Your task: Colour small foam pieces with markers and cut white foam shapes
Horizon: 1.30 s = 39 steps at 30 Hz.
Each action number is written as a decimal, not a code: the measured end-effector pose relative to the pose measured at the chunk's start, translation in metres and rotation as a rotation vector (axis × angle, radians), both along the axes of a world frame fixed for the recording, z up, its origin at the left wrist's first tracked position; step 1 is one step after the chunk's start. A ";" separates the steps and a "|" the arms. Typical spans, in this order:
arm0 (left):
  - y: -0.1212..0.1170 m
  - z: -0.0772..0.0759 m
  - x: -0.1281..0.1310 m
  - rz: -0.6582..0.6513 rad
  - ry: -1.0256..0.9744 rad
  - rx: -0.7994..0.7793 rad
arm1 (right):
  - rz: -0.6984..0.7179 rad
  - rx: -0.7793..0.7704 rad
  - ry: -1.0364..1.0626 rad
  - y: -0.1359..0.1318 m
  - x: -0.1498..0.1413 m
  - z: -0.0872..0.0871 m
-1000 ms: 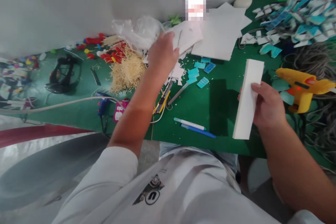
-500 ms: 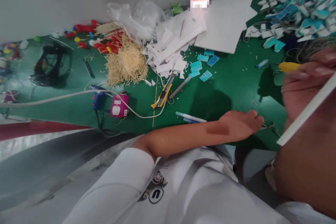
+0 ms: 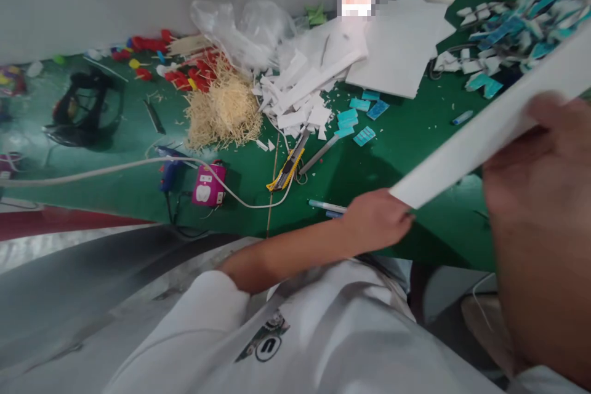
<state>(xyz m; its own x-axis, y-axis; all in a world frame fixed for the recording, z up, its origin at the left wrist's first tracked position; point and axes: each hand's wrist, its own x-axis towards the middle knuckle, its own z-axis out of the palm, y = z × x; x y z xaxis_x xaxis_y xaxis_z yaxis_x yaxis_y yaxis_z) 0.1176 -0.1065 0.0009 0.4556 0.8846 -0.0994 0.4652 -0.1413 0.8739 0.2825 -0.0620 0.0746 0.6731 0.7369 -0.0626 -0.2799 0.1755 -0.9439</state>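
A long white strip, like foam board, slants across the right side above the green table. My left hand is closed at its lower end, fingers curled. Farther up, my right hand grips the strip with the thumb on its near face; some of its fingers are hidden and blurred. Beside my left wrist lie a white pen with a teal tip and a blue pen. A yellow box cutter rests left of them, blade out, next to a grey metal strip.
White foam scraps, white sheets and a toothpick heap line the back. Small blue pieces lie mid-table, with a larger pile far right. A white cable runs past a pink socket box and a blue glue gun.
The strip has swung up and leftward in my right hand, showing its broad face. My left hand has drawn back left and closed on its lower end.
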 end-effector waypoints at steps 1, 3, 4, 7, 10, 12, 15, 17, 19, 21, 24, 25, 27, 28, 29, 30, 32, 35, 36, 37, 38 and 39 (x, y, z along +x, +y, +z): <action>0.004 -0.002 -0.021 -0.018 -0.033 -0.026 | -0.013 -0.035 0.037 0.000 -0.006 -0.005; 0.014 -0.005 -0.057 0.023 -0.102 -0.058 | -0.027 -0.069 0.069 -0.003 -0.018 -0.016; 0.019 -0.005 -0.069 0.065 -0.136 -0.070 | -0.022 -0.091 0.083 -0.006 -0.024 -0.022; 0.030 -0.003 -0.087 0.152 -0.235 -0.112 | -0.001 -0.142 0.111 -0.016 -0.038 -0.039; 0.033 0.001 -0.088 0.190 -0.335 -0.193 | -0.001 -0.168 0.102 -0.026 -0.045 -0.054; 0.033 0.003 -0.088 0.178 -0.361 -0.241 | -0.021 -0.166 0.081 -0.030 -0.045 -0.062; 0.031 0.004 -0.089 0.153 -0.348 -0.263 | -0.052 -0.153 0.048 -0.033 -0.042 -0.072; 0.029 0.004 -0.089 0.122 -0.243 -0.167 | -0.062 -0.148 0.029 -0.034 -0.041 -0.077; 0.028 0.004 -0.088 0.076 -0.066 0.027 | -0.058 -0.144 0.008 -0.036 -0.043 -0.082; 0.028 0.003 -0.088 0.034 0.096 0.215 | -0.040 -0.139 -0.021 -0.038 -0.046 -0.087; 0.032 0.003 -0.092 0.002 0.232 0.353 | -0.011 -0.132 -0.094 -0.041 -0.045 -0.095; 0.034 0.003 -0.096 -0.016 0.261 0.375 | -0.019 -0.121 -0.133 -0.042 -0.042 -0.098; 0.041 0.003 -0.104 -0.072 0.306 0.406 | -0.081 -0.079 -0.240 -0.046 -0.035 -0.103; 0.045 0.003 -0.108 -0.115 0.322 0.416 | -0.134 -0.048 -0.307 -0.049 -0.030 -0.103; 0.049 0.003 -0.112 -0.147 0.340 0.423 | -0.188 -0.018 -0.380 -0.052 -0.026 -0.103; 0.053 0.003 -0.116 -0.180 0.361 0.432 | -0.221 0.004 -0.454 -0.054 -0.023 -0.100; 0.060 0.005 -0.121 -0.240 0.413 0.451 | -0.185 0.026 -0.606 -0.058 -0.021 -0.092; 0.070 0.011 -0.124 -0.299 0.467 0.489 | 0.102 0.005 -0.821 -0.058 -0.026 -0.077; 0.072 0.014 -0.125 -0.304 0.472 0.505 | 0.229 -0.010 -0.885 -0.056 -0.028 -0.074; 0.073 0.017 -0.126 -0.292 0.477 0.521 | 0.326 -0.015 -0.950 -0.053 -0.031 -0.072; 0.073 0.021 -0.128 -0.259 0.488 0.535 | 0.425 -0.019 -1.092 -0.051 -0.032 -0.072; 0.071 0.024 -0.131 -0.206 0.510 0.542 | 0.506 -0.024 -1.244 -0.048 -0.033 -0.073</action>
<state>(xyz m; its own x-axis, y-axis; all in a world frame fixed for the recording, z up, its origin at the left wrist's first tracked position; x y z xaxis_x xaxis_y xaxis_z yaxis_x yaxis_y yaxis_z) -0.0136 -0.0351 0.0252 0.6304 0.7720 0.0812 0.7099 -0.6156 0.3422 0.2491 -0.1102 0.0014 -0.0517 0.9272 0.3711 0.7311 0.2883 -0.6183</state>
